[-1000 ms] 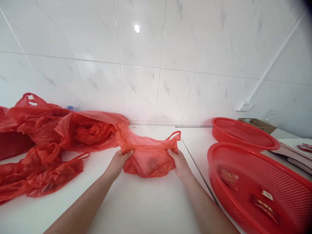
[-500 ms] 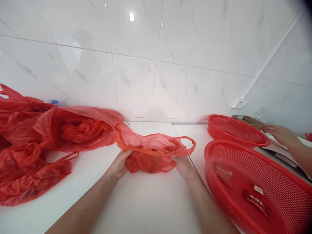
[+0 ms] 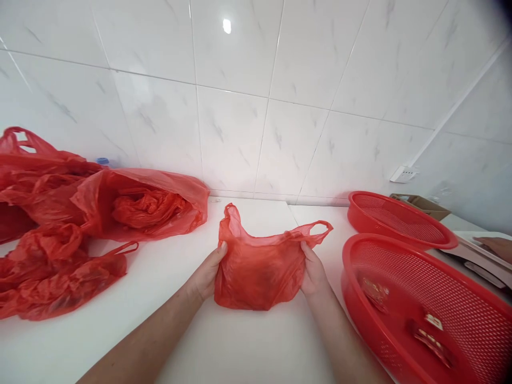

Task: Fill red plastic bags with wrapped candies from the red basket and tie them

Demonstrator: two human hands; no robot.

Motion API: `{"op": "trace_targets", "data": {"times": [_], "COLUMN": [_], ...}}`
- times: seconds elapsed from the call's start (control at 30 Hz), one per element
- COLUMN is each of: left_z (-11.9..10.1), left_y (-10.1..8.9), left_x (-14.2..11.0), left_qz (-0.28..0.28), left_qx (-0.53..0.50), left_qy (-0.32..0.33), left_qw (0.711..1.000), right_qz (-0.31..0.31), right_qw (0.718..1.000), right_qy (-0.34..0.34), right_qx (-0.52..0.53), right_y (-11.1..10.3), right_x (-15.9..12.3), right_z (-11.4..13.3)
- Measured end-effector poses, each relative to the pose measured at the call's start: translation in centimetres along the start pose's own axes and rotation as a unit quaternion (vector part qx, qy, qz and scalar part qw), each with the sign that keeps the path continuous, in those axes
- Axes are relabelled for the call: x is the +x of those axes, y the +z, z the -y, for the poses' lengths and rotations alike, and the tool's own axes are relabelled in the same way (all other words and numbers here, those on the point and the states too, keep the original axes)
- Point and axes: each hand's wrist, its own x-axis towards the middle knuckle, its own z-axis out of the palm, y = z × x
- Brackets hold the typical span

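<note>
Between my hands is a red plastic bag (image 3: 260,272), upright over the white table, its two loop handles pointing up and to the right. Something darker shows faintly through its thin side, too blurred to name. My left hand (image 3: 210,269) grips the bag's left edge with the thumb in front. On the opposite edge, my right hand (image 3: 314,269) is closed in the same way, thumb forward and fingers behind the plastic.
Crumpled red bags (image 3: 44,272) pile up at the left, with a larger bag (image 3: 192,205) holding more of them. At right stand a red mesh basket (image 3: 360,314) with small wrapped packets (image 3: 432,344) and another red basket (image 3: 360,216). A person's hand (image 3: 496,246) shows beyond.
The bag's front has been tilted up toward me, so its mouth no longer shows inside. The view has swung slightly left. The other person's hand has moved back toward the right edge.
</note>
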Motion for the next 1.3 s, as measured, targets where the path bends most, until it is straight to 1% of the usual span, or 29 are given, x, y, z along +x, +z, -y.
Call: {"op": "trace_targets", "data": {"times": [0.07, 0.1, 0.17, 0.23, 0.27, 0.33, 0.43, 0.53, 0.63, 0.67, 0.73, 0.83, 0.93, 1.0, 1.07, 1.17, 1.23, 1.3], "left_z": [-0.1, -0.1, -0.4, -0.7, -0.8, -1.1, -1.0, -0.2, 0.7, 0.9, 1.1, 0.7, 0.0, -0.5, -0.7, -0.4, 0.0, 0.3], "left_y": [0.0, 0.1, 0.2, 0.4, 0.4, 0.4, 0.2, 0.1, 0.4, 0.6, 1.0, 1.4, 1.7, 1.8, 1.9, 1.5, 0.9, 0.4], "left_x": [-0.1, -0.2, -0.2, -0.1, 0.0, 0.1, 0.3, 0.4, 0.4, 0.4, 0.6, 1.4, 2.5, 3.0, 3.3, 3.2, 3.2, 3.2], "left_qz": [0.020, 0.013, -0.035, -0.094, -0.111, -0.106, -0.066, -0.075, -0.073, -0.068, -0.063, -0.066, -0.074, -0.073, -0.050, -0.018, -0.024, -0.038], "left_qx": [0.023, 0.030, 0.028, 0.011, 0.001, -0.018, -0.041, -0.058, -0.085, -0.094, -0.098, -0.064, -0.006, 0.024, 0.060, 0.134, 0.171, 0.190], "left_qy": [0.001, 0.001, 0.017, 0.054, 0.070, 0.074, 0.029, -0.002, -0.007, -0.006, -0.003, -0.003, 0.005, 0.037, 0.076, 0.119, 0.137, 0.136], "left_qw": [1.000, 0.999, 0.999, 0.994, 0.991, 0.992, 0.997, 0.996, 0.994, 0.993, 0.993, 0.996, 0.997, 0.996, 0.994, 0.984, 0.975, 0.972], "right_qz": [0.017, 0.023, 0.031, 0.037, 0.041, 0.048, 0.041, 0.040, 0.071, 0.079, 0.094, 0.104, 0.098, 0.096, 0.100, 0.122, 0.126, 0.102], "right_qw": [1.000, 1.000, 0.999, 0.999, 0.999, 0.996, 0.993, 0.998, 0.993, 0.989, 0.985, 0.983, 0.975, 0.968, 0.963, 0.953, 0.947, 0.946], "right_qy": [0.000, -0.005, -0.010, -0.004, -0.003, -0.019, -0.033, 0.004, 0.064, 0.070, 0.058, 0.038, 0.053, 0.048, 0.027, -0.006, -0.016, -0.021], "right_qx": [0.008, 0.012, 0.015, 0.021, 0.034, 0.073, 0.103, 0.049, -0.067, -0.099, -0.134, -0.143, -0.194, -0.229, -0.249, -0.277, -0.295, -0.306], "right_y": [0.1, 0.2, 0.4, 0.5, 0.6, 0.7, 1.1, 2.2, 3.6, 3.9, 4.4, 4.7, 5.1, 5.6, 6.3, 7.2, 7.4, 7.2], "right_x": [-0.3, -0.4, -0.6, -0.7, -0.6, -0.6, -0.7, -1.2, -1.8, -2.0, -2.1, -1.8, -0.9, 0.1, 1.1, 2.5, 3.4, 4.0], "right_z": [-0.3, -0.4, -0.5, -0.5, -0.5, -0.4, -0.5, -0.7, -1.3, -1.6, -2.1, -2.6, -2.7, -2.6, -2.7, -3.4, -4.1, -4.8]}}
